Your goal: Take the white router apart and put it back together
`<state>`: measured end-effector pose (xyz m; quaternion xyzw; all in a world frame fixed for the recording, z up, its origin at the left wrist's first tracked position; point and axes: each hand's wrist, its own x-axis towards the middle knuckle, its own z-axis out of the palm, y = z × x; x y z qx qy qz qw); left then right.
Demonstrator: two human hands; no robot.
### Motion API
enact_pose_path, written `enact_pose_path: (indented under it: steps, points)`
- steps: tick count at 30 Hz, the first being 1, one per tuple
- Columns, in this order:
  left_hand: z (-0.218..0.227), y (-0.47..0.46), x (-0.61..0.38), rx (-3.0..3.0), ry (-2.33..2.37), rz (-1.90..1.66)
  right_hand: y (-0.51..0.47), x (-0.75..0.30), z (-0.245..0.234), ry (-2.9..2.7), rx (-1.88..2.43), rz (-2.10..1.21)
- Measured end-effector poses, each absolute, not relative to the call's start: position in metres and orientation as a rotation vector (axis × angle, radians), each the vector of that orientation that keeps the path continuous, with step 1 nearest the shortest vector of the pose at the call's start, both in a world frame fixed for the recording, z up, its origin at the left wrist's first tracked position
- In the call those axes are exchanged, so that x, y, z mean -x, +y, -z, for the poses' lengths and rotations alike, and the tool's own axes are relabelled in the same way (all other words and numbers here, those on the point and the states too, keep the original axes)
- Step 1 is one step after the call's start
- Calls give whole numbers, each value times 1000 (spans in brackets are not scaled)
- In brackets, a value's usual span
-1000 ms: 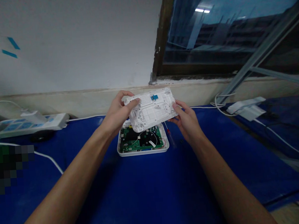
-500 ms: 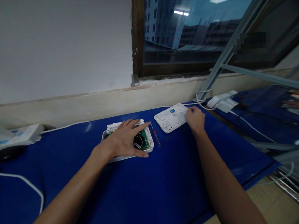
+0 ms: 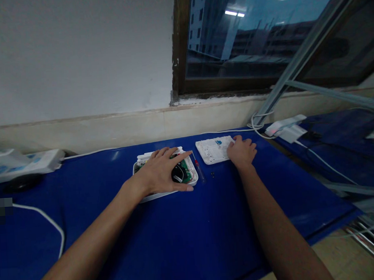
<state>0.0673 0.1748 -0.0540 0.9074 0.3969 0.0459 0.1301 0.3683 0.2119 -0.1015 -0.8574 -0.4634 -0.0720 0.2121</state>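
Note:
My left hand [image 3: 162, 172] rests with spread fingers over an opened white electronic device [image 3: 194, 176], whose green circuit board [image 3: 187, 173] and round black part [image 3: 177, 174] show beside the thumb. Much of its inside is hidden under the palm. Flat on the blue table lies a white plastic cover [image 3: 210, 152] with a small blue piece on it. At the cover's right edge is my right hand [image 3: 241, 152], fingers apart and touching or very near it. Between device and cover lies a screwdriver [image 3: 200, 171] with a red-and-clear handle; tiny dark screws [image 3: 212, 174] are near it.
White power strips stand at the left [image 3: 45, 162] and right [image 3: 286, 127] of the blue table [image 3: 180, 241]. A black mouse-like object [image 3: 24, 182] sits by the left one. White cables run along the wall. A metal frame post [image 3: 279, 88] rises at the right.
The cover, tilted up at its far right corner before, now lies flat. My right hand has loosened its fingers from the cover's edge. My left hand stays on the device.

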Motion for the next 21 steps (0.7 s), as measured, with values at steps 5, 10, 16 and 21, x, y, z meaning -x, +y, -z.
enact_pose_path:
  steps: [5,10,16,21]
  points:
    - [33,183,-43,-2527,1092,-179,203,-349,66,-1624,1859,336]
    - [26,188,-19,-2498,1060,-130,177,-309,40,-2301,1596,-201]
    - [29,182,-21,-2447,1202,50,167,-284,58,-2396,1746,-220]
    - [34,182,-25,-2511,1326,89,176,-287,60,-2208,1756,-360]
